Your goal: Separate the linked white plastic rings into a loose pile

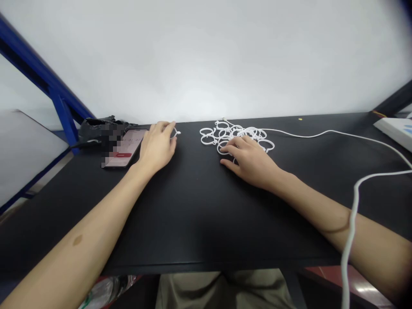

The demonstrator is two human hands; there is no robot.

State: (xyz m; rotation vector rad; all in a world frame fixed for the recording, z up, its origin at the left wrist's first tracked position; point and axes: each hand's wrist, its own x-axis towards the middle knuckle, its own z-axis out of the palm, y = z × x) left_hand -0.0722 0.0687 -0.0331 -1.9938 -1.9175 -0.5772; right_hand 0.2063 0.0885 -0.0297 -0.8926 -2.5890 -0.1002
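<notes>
My left hand [157,146] rests on the black table beside a phone, fingers stretched forward and thumb apart. By its fingertips is a white ring [177,132] with a small tab; the hand covers most of it. My right hand [252,161] lies palm down over the near side of a pile of thin white rings [222,134], with its thumb and fingers apart. Part of one ring shows between that thumb and the fingers. The rings overlap, several of them with small tabs, and some are hidden under the hand.
The phone [124,150] lies at left, with a crumpled black bag [96,131] behind it. A white cable [302,136] runs from the pile to the right; a thicker stretch crosses my right forearm. A white box [395,131] sits at the right edge. Behind the table [193,223] stands a pale wall.
</notes>
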